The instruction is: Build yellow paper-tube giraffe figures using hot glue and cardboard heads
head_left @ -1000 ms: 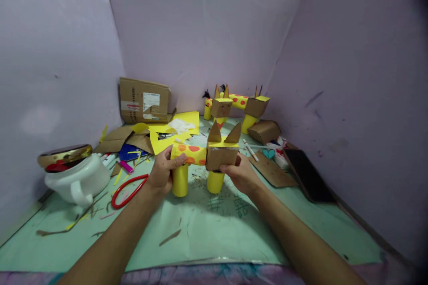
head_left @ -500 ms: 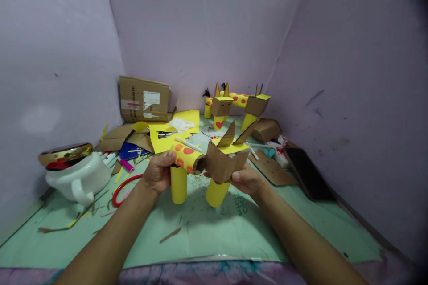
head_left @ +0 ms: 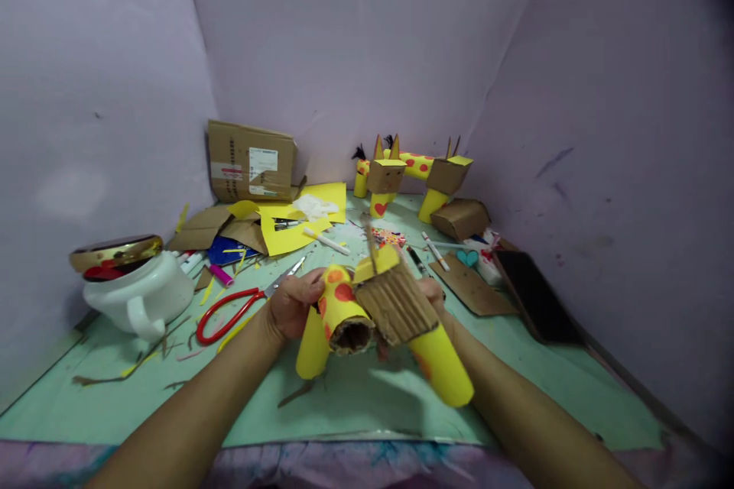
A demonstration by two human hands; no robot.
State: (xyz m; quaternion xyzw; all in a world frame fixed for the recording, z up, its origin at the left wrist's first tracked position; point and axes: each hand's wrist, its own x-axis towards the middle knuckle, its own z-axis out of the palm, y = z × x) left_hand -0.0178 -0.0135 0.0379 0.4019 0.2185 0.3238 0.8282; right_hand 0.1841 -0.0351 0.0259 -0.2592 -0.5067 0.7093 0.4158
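My left hand [head_left: 293, 306] is closed round a yellow paper tube with orange-red spots [head_left: 339, 304]. Its open brown end faces me, and a plain yellow tube leg [head_left: 313, 345] slants down below it. Beside it, my right hand [head_left: 434, 296] grips a brown cardboard animal head [head_left: 397, 304] from behind; most of those fingers are hidden. A yellow top and an upright ear show on the head, and a yellow tube [head_left: 446, 367] slopes down from it to the right. The two pieces are very close; I cannot tell if they touch.
Red-handled scissors [head_left: 228, 317] lie left of my left hand, near a white teapot-shaped pot [head_left: 141, 302]. Two spotted cardboard animals [head_left: 386, 177] stand at the back. A phone [head_left: 536, 298], a cardboard sheet [head_left: 475, 286] and a marker [head_left: 436, 250] lie on the right.
The cardboard head has tilted, its yellow tube swinging out to the right. The spotted tube has turned its open end toward me. Both pieces are slightly nearer, and the scissors show more fully.
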